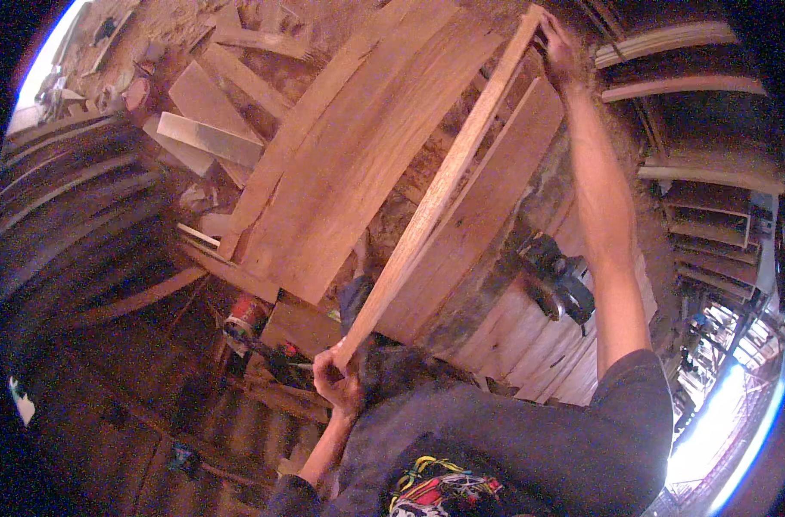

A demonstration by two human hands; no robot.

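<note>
A long wooden board (436, 194), seen edge-on, slants across the middle from near my body up to the far right. My left hand (337, 384) is closed around its near end, thumb and fingers curled at the corner. At the far end my right hand (558, 53) grips the board with its arm stretched out; part of those fingers is hidden behind the wood. Just right of the held board lies another flat plank (496, 211). To the left, wide wooden boards (349, 155) lie side by side.
A dark power tool (556, 276) sits on pale planks (517, 332) at the right. Wood offcuts (216, 112) are scattered over sawdust at the far left. A red can (246, 316) stands below the wide boards. Stacked timber (685, 86) lines the right side.
</note>
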